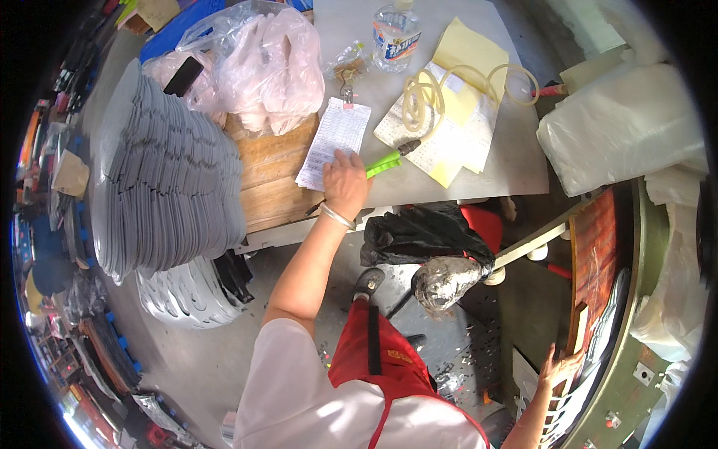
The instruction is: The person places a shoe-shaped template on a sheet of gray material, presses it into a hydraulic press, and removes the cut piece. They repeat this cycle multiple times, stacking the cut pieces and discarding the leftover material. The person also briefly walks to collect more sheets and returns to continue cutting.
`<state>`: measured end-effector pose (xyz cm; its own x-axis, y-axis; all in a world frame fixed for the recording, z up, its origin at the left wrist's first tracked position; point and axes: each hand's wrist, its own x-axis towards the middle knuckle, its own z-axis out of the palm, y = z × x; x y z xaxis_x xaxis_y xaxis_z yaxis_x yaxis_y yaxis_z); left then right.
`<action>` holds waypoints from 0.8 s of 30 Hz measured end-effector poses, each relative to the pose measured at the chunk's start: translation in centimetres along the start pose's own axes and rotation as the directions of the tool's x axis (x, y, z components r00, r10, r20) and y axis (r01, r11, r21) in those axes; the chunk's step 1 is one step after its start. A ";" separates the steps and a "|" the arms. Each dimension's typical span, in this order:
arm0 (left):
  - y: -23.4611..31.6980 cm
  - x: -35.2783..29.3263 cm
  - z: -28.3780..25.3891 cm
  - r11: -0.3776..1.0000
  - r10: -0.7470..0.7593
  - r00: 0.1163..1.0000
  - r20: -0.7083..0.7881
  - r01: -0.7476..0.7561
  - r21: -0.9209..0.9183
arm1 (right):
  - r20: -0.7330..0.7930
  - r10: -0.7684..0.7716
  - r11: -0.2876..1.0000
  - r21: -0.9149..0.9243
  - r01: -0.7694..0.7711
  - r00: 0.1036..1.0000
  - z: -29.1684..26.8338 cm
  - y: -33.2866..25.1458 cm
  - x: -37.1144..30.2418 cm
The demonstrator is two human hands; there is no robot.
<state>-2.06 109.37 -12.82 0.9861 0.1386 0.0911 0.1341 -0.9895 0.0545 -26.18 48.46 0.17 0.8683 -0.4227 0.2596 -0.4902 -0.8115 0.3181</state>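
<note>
My left hand [345, 182] rests on a sheaf of written paper slips [346, 127] held by a metal clip, fingers stretched over their lower end. A bright green air blow gun [384, 164] lies against this hand; its middle is hidden under the palm, and a thin dark tip shows left of the wrist. From its back runs a coiled pale yellow hose [422, 105]. Far lower right, my right hand [557, 368] has its fingers apart beside white slotted parts [562, 404]. Whether it touches them I cannot tell.
Tall stacked grey sheets [168, 179] stand left, near a pink-filled plastic bag [269, 71] and a phone [184, 76]. A clear bottle [396, 37] and papers [456, 135] lie across the grey table [516, 161]. Below its edge is a black bag [419, 236]; wrapped white bundles [621, 127] sit right.
</note>
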 end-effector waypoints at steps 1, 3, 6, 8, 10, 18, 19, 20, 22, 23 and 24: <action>0.0 0.0 0.0 1.000 -0.001 1.000 0.005 0.001 0.001 | -0.004 -0.002 1.000 0.006 0.002 1.000 0.0 -0.1 0.0; -0.1 -0.2 0.2 1.000 0.010 1.000 -0.025 -0.011 -0.012 | 0.019 0.015 1.000 0.000 -0.015 1.000 0.0 -0.2 0.0; -0.2 -0.4 0.4 0.998 -0.003 1.000 -0.029 0.001 -0.055 | 0.028 0.027 0.999 -0.020 -0.026 0.999 -0.4 -0.6 0.1; -0.2 -0.5 0.4 0.989 -0.056 0.994 0.089 0.068 -0.128 | 0.077 0.060 0.997 -0.056 -0.056 0.995 -0.9 -0.9 0.1; -0.1 -0.4 0.2 0.982 -0.087 0.986 0.141 0.109 -0.156 | 0.056 0.001 1.000 -0.012 -0.001 0.998 -1.6 -1.3 0.1; 0.5 -4.0 -7.2 0.985 -0.045 0.999 0.012 0.046 -0.168 | 0.144 0.100 0.994 0.029 -0.105 0.985 -4.0 -3.1 -0.6; 0.9 -5.5 -8.6 0.982 -0.044 0.997 -0.065 0.031 -0.185 | 0.149 0.108 0.993 0.033 -0.114 0.983 -4.2 -3.3 -0.5; 1.7 -7.2 -9.9 0.978 -0.049 0.990 -0.134 0.020 -0.207 | 0.167 0.121 0.991 0.043 -0.130 0.978 -4.4 -3.4 -0.6; 4.6 -10.6 -12.0 0.947 -0.055 0.950 -0.308 -0.048 -0.316 | 0.138 0.119 0.982 0.127 -0.137 0.983 -4.9 -3.6 -0.8; 6.7 -12.2 -12.9 0.918 -0.044 0.939 -0.340 -0.096 -0.385 | 0.068 0.065 0.976 0.203 -0.078 0.996 -5.3 -3.6 -1.1; 9.3 -13.8 -13.6 0.857 -0.014 0.949 -0.316 -0.152 -0.493 | 0.005 0.043 0.963 0.266 -0.043 0.999 -5.7 -3.5 -1.6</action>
<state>-15.75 98.79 -0.04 0.9027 0.1581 0.4001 -0.0832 -0.8484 0.5228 -26.24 54.31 3.87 0.8465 -0.4595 0.2688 -0.4893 -0.8705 0.0528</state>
